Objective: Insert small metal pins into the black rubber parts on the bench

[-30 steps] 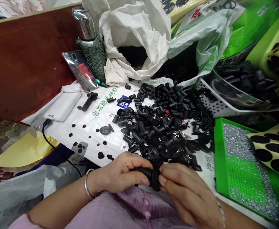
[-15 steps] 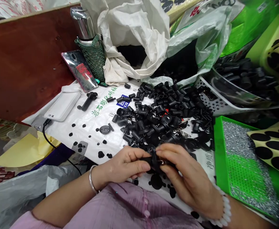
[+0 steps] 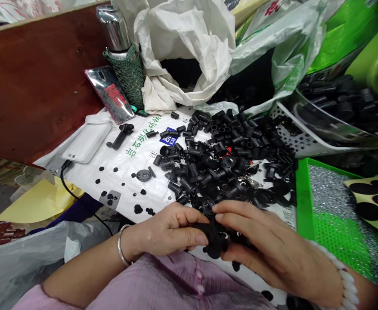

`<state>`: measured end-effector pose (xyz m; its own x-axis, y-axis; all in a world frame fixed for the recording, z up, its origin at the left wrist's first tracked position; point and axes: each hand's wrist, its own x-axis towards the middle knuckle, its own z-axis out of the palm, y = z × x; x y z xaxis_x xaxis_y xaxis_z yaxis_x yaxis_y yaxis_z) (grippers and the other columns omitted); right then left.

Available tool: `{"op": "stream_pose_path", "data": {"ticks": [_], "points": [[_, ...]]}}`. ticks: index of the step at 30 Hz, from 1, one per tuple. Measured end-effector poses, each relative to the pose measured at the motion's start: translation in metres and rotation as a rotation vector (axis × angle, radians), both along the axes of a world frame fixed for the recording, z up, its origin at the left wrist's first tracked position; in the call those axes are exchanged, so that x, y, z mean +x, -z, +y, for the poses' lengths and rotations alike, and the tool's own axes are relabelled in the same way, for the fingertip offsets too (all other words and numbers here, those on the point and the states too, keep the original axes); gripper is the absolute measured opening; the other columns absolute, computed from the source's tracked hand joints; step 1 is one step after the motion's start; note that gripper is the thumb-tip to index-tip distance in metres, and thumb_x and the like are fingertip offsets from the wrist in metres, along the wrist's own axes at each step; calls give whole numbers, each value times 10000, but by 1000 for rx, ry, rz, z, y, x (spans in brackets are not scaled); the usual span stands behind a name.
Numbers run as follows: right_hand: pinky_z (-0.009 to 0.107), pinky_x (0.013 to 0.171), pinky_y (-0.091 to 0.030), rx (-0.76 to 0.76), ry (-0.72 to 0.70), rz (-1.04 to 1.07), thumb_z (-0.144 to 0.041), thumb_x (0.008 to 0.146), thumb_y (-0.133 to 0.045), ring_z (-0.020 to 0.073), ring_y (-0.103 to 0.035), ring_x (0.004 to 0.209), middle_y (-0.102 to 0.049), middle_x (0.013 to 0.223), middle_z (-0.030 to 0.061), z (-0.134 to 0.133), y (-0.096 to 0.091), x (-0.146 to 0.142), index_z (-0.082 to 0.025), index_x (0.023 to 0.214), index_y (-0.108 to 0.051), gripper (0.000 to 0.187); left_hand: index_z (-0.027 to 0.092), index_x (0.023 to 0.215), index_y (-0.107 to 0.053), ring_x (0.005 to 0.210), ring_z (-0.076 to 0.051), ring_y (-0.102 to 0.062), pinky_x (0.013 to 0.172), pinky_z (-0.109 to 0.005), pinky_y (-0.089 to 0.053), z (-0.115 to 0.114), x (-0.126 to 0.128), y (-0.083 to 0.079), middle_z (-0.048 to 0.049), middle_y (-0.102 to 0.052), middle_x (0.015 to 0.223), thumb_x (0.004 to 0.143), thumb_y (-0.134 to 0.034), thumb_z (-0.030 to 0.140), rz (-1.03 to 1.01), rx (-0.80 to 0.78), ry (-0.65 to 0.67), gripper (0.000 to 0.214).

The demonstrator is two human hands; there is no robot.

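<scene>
Low in the middle of the head view, my left hand (image 3: 172,228) is closed around a black plastic part (image 3: 217,236), with the thumb along its near side. My right hand (image 3: 266,237) curves about the part's other end, index fingertip at its top and thumb below. Small shiny metal bits show on the part between the fingers; the palm side of the right hand is hidden. Just beyond the fingertips is a round black plastic piece (image 3: 207,206). A heap of black plastic fittings (image 3: 215,168) spreads over the white printed sheet (image 3: 127,189).
At right stands a green tray (image 3: 302,206) of small silvery pins, below a white perforated basket (image 3: 286,125) of black tubes. A white sack (image 3: 189,86) stands behind the heap. At back left are a phone (image 3: 109,94), a flask (image 3: 114,34) and a white cabled device (image 3: 87,140).
My right hand has swung outward to the right, its fingers more spread around the part. The part has shifted slightly right and nearer, still in my left hand. The whole view has shifted slightly.
</scene>
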<state>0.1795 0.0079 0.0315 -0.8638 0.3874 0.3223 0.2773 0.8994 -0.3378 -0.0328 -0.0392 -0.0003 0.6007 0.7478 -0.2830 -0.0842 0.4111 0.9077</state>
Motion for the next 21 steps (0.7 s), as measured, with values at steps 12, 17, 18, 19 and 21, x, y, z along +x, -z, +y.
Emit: {"op": "stream_pose_path", "data": {"ticks": [12, 17, 18, 19, 21], "points": [[287, 547, -508, 36, 118, -29, -387, 932, -333, 178, -623, 707, -636, 822, 103, -10, 6, -20, -44, 1277, -327, 487, 95, 933, -636, 640, -118, -494, 599, -207, -413, -2, 6, 13, -44, -592, 748, 812, -545, 328, 172, 410, -238, 278], [242, 515, -473, -40, 184, 68, -447, 928, -313, 152, -617, 662, -629, 778, 80, -12, 13, -28, -56, 1247, -370, 507, 96, 944, -645, 645, -129, -506, 597, -227, -436, -6, 7, 30, -52, -590, 742, 791, -568, 436, 94, 195, -292, 380], [243, 521, -474, -62, 186, 82, -466, 918, -330, 151, -618, 662, -631, 785, 77, -12, 13, -28, -58, 1260, -358, 533, 96, 931, -647, 608, -117, -493, 568, -217, -430, -6, 7, 31, -39, -572, 699, 784, -575, 445, 82, 149, -286, 385], [247, 536, -478, -91, 184, 97, -491, 901, -352, 152, -620, 672, -633, 800, 76, -11, 14, -28, -58, 1278, -336, 575, 98, 910, -649, 573, -104, -477, 539, -206, -420, -6, 7, 31, -28, -555, 671, 779, -583, 445, 71, 121, -283, 377], [258, 568, -486, -151, 176, 126, -554, 856, -397, 158, -622, 704, -631, 832, 76, -10, 13, -25, -53, 1314, -282, 688, 102, 855, -649, 533, -83, -456, 504, -190, -401, -5, 7, 29, -18, -541, 673, 770, -601, 426, 56, 105, -281, 339]]}}
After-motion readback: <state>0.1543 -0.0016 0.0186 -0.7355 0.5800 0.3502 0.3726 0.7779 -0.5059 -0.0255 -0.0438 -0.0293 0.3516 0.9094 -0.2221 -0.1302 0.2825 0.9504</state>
